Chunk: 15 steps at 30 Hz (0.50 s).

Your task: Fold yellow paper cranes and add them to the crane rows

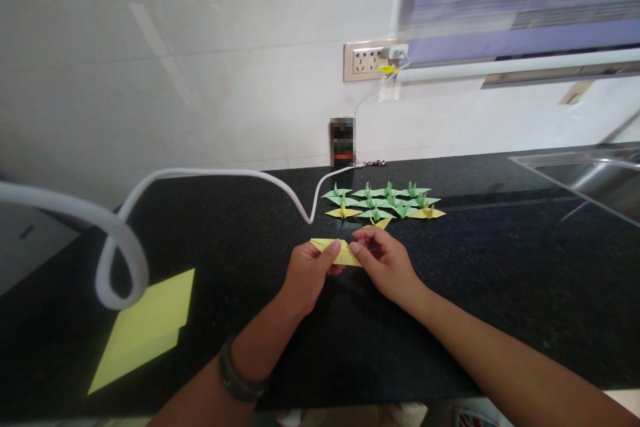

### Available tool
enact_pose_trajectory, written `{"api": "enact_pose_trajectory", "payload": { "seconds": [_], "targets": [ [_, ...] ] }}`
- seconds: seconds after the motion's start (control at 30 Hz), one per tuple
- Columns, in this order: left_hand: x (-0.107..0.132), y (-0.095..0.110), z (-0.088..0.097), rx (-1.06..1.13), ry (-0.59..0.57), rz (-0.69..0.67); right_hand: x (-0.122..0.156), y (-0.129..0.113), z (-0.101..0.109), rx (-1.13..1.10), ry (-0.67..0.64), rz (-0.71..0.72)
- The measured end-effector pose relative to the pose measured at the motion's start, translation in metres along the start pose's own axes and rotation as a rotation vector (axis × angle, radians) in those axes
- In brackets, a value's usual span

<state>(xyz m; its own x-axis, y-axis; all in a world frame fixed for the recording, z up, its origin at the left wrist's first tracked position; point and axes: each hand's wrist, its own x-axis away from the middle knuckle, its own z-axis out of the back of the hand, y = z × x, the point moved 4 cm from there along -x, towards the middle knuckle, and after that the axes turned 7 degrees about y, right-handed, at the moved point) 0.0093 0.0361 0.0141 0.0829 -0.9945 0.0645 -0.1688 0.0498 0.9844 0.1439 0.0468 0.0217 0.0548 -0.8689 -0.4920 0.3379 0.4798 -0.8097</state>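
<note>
Between my two hands is a piece of folded yellow paper (pixel 345 255), held just above the black countertop. My left hand (pixel 311 271) pinches its left part, thumb on top and fingers underneath. At the right end, my right hand (pixel 387 260) grips the paper between thumb and fingers. Beyond my hands stand several folded paper cranes, mostly green (pixel 377 213), with a yellow crane (pixel 344 209) at the left and another yellow crane (pixel 429 211) at the right. A further yellow crane (pixel 381 223) is partly hidden behind my right hand.
Yellow paper sheets (pixel 150 327) lie on the counter at the left, partly under a looping white cable (pixel 220 172). A phone-like device (pixel 343 142) leans on the wall below a socket (pixel 367 61). A metal sink (pixel 600 177) is at the right.
</note>
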Motion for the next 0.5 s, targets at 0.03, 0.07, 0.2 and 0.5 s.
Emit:
{"api": "enact_pose_trajectory", "payload": {
  "seconds": [0.03, 0.07, 0.2, 0.5],
  "targets": [
    [0.001, 0.000, 0.000, -0.012, -0.003, -0.006, 0.000, 0.002, -0.003, -0.014, -0.048, -0.026],
    [0.001, 0.001, -0.001, -0.024, -0.003, -0.012, 0.000, 0.003, -0.004, -0.016, -0.088, -0.031],
    [0.003, 0.002, -0.001, -0.072, 0.006, -0.043, 0.000, -0.002, -0.005, 0.030, -0.131, 0.009],
    [0.002, 0.008, 0.002, -0.084, 0.060, -0.090, 0.001, -0.008, -0.005, 0.084, -0.159, 0.052]
  ]
}}
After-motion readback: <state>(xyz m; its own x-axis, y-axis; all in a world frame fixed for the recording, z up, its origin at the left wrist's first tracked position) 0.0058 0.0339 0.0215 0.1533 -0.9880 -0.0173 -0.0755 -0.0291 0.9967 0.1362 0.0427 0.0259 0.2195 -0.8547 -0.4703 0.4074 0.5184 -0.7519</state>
